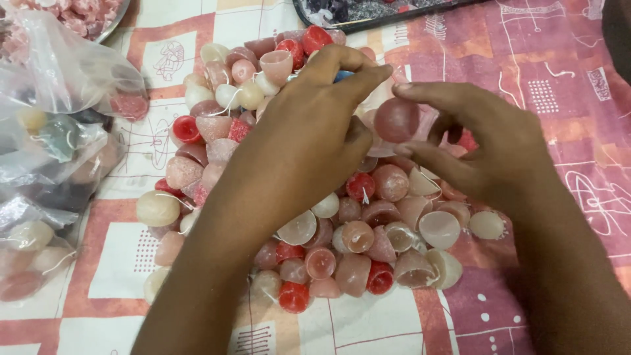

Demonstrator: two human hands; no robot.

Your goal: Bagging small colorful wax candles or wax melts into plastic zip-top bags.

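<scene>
A heap of small dome-shaped wax candles [342, 236] in pink, red and cream lies on a patterned cloth. My right hand [486, 151] pinches one dusky pink round candle [396, 119] between thumb and fingers above the heap. My left hand [315, 131] reaches over the pile from the lower left, its fingertips closed on something small and blue [342, 75] just left of that pink candle. Both forearms cover part of the heap.
Clear plastic bags [59, 131] holding more wax pieces lie at the left edge. A dark tray [394, 16] with dark items sits at the top. A metal dish [108, 20] of pink pieces shows at the top left. The pink and cream patterned cloth [559, 85] covers the surface.
</scene>
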